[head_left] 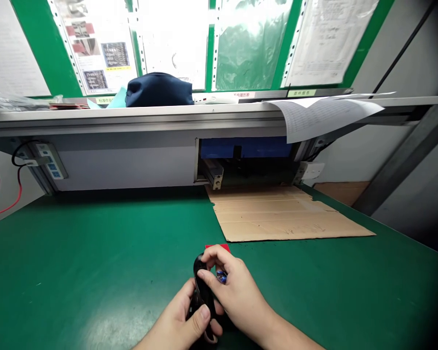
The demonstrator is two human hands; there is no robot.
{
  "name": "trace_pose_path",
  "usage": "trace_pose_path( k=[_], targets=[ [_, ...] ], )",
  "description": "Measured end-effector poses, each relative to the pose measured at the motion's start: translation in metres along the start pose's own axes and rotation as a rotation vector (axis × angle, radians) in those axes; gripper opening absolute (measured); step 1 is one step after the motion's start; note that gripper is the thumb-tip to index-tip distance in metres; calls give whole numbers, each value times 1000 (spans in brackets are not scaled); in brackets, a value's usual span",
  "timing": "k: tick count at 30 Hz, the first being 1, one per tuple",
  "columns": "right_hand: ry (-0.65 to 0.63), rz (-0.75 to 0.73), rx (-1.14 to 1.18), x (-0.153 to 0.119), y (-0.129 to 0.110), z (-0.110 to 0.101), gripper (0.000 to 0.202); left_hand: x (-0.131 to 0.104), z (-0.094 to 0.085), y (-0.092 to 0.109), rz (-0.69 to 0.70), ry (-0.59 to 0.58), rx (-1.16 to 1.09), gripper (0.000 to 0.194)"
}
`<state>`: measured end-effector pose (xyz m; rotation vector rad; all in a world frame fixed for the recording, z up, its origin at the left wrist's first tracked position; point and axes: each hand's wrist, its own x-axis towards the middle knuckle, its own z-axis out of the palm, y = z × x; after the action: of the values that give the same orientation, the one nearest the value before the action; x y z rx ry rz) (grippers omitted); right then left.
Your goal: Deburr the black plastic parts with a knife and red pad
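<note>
A black curved object [204, 290] is held upright between both hands, low in the middle of the head view. My left hand [190, 316] wraps round its lower part, with the thumb lying across it. At its upper end, my right hand [229, 287] pinches it between thumb and fingers. Something small, blue and shiny [221, 276] shows inside my right hand. Just beyond the fingers, a red flat piece [223, 247] lies on the green table [105, 253], partly hidden by my right hand.
A cardboard sheet [277, 218] lies at the back right of the table. Above the table runs a shelf [160, 115] with a dark blue pouch [158, 89] and drooping papers [314, 119]. A power strip [51, 160] and cables are at the left.
</note>
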<state>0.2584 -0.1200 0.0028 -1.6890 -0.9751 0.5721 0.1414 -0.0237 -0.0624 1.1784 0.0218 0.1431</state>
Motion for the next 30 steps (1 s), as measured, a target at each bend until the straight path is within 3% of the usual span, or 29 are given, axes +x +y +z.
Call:
trace_pose_path(
  k=[5,8,11,14,18,20,22,26,30],
  targets=[
    [45,-82,-90,1,-1,-5,14,1,-1,-1,19,133,21,60],
    [84,-252,-217,-2,-4,-9,19,0,0,13,65,384,-120,53],
    [-119,-404,-358,-8,2,1,29,-3,4,32,133,643,-283,50],
    [-213,-516,-567,-13,12,17,30,-5,7,46,152,725,-343,48],
    [-291,-433,-649,-14,4,11,15,-3,1,55,266,850,-363,35],
    [-315,-367,-568,-11,-7,-2,11,-2,-5,57,354,850,-354,31],
    [-251,-320,-466,-8,-14,-14,9,-1,-8,53,382,781,-323,30],
    [-97,-353,-482,-5,-10,-16,11,-1,-2,35,270,526,-292,46],
    [-128,-397,-648,-6,-1,-10,9,-3,7,21,175,414,-281,56]
  ],
)
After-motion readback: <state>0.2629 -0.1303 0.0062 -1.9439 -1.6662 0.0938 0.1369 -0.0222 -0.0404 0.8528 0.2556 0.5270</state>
